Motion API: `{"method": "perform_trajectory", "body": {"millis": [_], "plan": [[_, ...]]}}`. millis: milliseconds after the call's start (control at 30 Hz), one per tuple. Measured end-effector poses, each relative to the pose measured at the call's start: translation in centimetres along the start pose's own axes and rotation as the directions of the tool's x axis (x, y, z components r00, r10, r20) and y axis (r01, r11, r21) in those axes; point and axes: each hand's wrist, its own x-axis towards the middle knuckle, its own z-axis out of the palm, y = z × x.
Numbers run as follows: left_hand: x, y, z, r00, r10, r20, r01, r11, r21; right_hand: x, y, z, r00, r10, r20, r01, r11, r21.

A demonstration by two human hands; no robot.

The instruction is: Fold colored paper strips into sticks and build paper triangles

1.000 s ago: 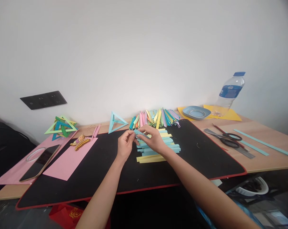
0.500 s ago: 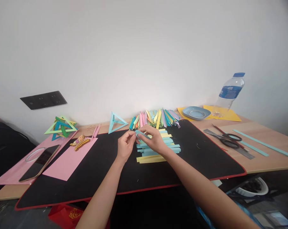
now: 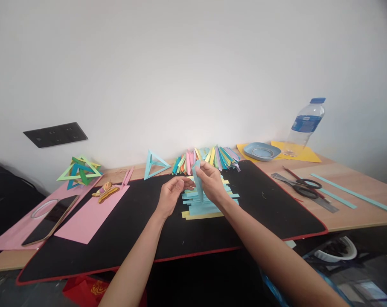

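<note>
A light blue folded paper strip (image 3: 198,183) stands nearly upright in front of me. My right hand (image 3: 211,181) pinches it between thumb and fingers. My left hand (image 3: 172,195) is just left of the strip, its fingers loosely bent and their tips pointing toward it. Whether those fingertips touch the strip is hard to see. Below both hands, blue and yellow paper strips (image 3: 209,208) lie in a row on the black mat (image 3: 142,226). Behind them sits a dense pile of folded multicoloured strips (image 3: 227,158).
A light blue paper triangle frame (image 3: 155,164) and a green-blue paper star (image 3: 80,172) stand by the wall. Pink paper (image 3: 91,217) and a phone (image 3: 49,221) lie left. Scissors (image 3: 305,190), a ruler (image 3: 329,205), a blue dish (image 3: 262,151) and a bottle (image 3: 306,123) are right.
My right hand has turned the blue strip from lying slanted to nearly upright. My left fingers have come away from their pinch on its end. The view has shifted slightly.
</note>
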Motion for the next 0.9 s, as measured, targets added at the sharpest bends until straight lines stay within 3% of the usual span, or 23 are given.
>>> {"method": "perform_trajectory", "body": {"millis": [333, 533, 767, 900], "plan": [[0.0, 0.2, 0.4, 0.994, -0.052, 0.095, 0.056, 0.997, -0.045, -0.4, 0.8, 0.6, 0.983, 0.183, 0.009, -0.181, 0.963, 0.197], [-0.2, 0.4, 0.7, 0.981, -0.133, 0.139, 0.143, 0.987, -0.068, -1.1, 1.1, 1.4, 0.959, 0.279, 0.055, -0.284, 0.948, 0.142], [-0.3, 1.0, 0.9, 0.978, -0.189, 0.091, 0.193, 0.981, -0.037, -1.2, 1.0, 1.6, 0.965, 0.243, 0.094, -0.245, 0.969, 0.012], [-0.4, 1.0, 0.8, 0.983, -0.174, 0.056, 0.171, 0.984, 0.051, -0.9, 0.7, 1.0, 0.995, 0.065, 0.076, -0.061, 0.997, -0.057]]}}
